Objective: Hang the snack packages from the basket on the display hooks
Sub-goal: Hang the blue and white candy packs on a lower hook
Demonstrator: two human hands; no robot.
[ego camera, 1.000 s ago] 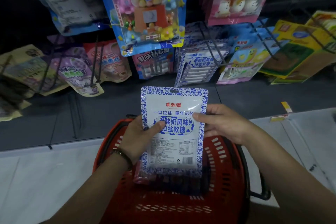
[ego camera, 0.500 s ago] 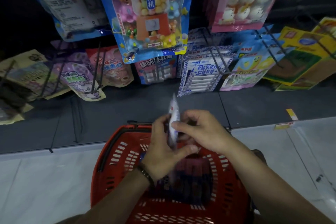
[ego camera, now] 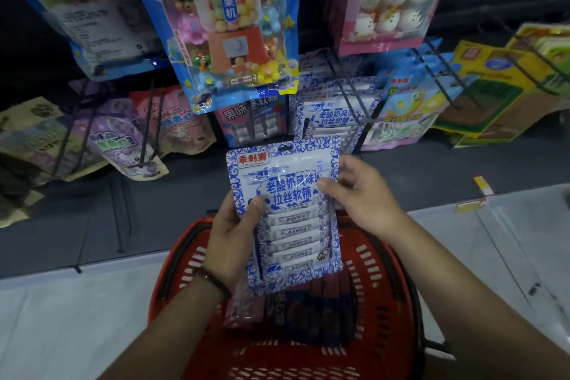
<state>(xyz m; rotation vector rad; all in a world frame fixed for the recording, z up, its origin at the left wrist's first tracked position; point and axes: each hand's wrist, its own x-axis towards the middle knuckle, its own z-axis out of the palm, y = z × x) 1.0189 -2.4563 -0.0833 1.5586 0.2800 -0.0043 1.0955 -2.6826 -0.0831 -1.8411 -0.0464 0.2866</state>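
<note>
A blue-and-white snack package (ego camera: 287, 219) is held upright above the red basket (ego camera: 385, 302), its printed front toward me and its hang hole at the top. My left hand (ego camera: 234, 234) grips its left edge, thumb on the front. My right hand (ego camera: 361, 197) pinches its right edge. Matching blue-and-white packages (ego camera: 333, 117) hang on a black wire hook (ego camera: 348, 83) just behind and above it. More dark packages (ego camera: 308, 311) lie in the basket, partly hidden by the held one.
Above hang a candy-machine pack (ego camera: 234, 28) and a pink snowman pack (ego camera: 388, 0). Purple and pink bags (ego camera: 135, 139) hang at the left, yellow-green boxes (ego camera: 499, 95) at the right. Several wire hooks jut out toward me. White floor (ego camera: 61, 318) surrounds the basket.
The package was turned over between my hands: its back label faced me, then its edge, and now its front. It has also risen slightly toward the hooks.
</note>
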